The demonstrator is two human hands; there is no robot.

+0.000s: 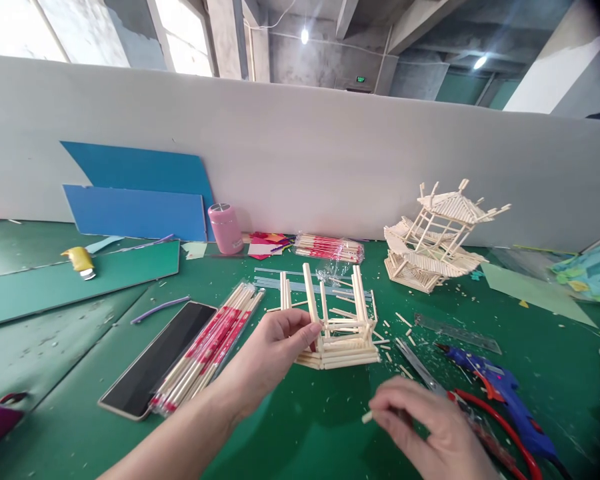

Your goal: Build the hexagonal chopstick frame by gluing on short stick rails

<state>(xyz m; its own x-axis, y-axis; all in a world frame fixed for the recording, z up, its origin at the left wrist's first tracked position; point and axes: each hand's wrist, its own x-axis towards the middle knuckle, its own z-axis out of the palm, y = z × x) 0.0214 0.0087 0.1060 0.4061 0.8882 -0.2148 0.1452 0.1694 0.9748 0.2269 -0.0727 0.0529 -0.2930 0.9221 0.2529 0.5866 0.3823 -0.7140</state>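
Note:
My left hand (285,343) is closed on the left side of a small frame built of pale wooden sticks (350,357), thumb and fingers pinching near an upright post. The frame has a layered base and several upright posts. Lower right, my right hand (420,420) pinches a short piece of wooden stick (367,417), whose pale end sticks out past the fingertips. That piece is apart from the frame. Close to my right hand lie scissors with red handles (500,420) and a blue glue gun (510,393).
A finished-looking stick pagoda (440,240) stands back right. Left lie bundled chopsticks in wrappers (213,347) and a dark phone-like slab (155,360). A pink bottle (225,229), blue boards (135,212), a yellow tube (81,261) and a clear ruler (457,333) are around. Stick scraps litter the green table (280,440).

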